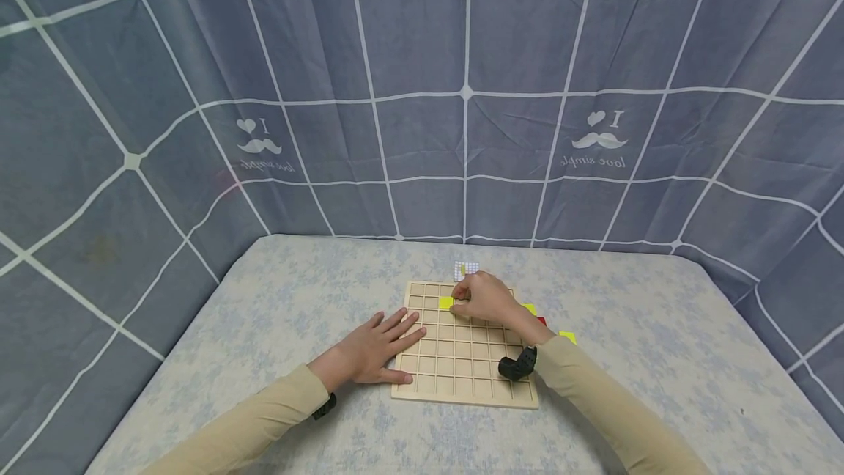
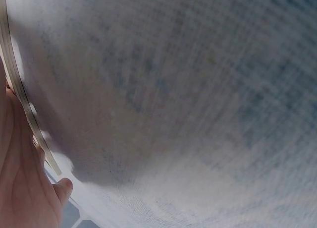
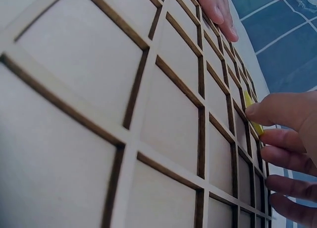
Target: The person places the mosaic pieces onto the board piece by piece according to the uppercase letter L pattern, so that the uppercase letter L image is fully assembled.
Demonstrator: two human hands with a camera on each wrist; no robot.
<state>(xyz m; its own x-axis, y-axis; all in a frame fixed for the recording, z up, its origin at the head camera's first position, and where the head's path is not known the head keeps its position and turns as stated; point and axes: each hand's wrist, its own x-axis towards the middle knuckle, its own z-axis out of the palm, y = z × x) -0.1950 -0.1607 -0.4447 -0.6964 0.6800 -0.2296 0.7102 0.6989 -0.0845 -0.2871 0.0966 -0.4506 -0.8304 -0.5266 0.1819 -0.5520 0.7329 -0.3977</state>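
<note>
A light wooden grid board (image 1: 464, 369) lies flat on the table, divided by raised strips into square cells. Over its upper part, my right hand (image 1: 486, 299) pinches a yellow square tile (image 1: 446, 303) between thumb and fingertips. The right wrist view shows that tile (image 3: 255, 125) low against the strips, partly covered by the thumb. My left hand (image 1: 372, 349) rests with fingers spread on the board's left edge. In the left wrist view only part of the left hand (image 2: 27, 173) appears, beside the board's edge (image 2: 25, 99).
A small white grid card (image 1: 467, 270) with a yellow mark lies behind the board. Right of the board are a yellow tile (image 1: 530, 308), a red tile (image 1: 542, 320) and another yellow tile (image 1: 568, 336), partly hidden by the right arm. A grey-blue checked curtain (image 1: 422, 138) hangs behind the table.
</note>
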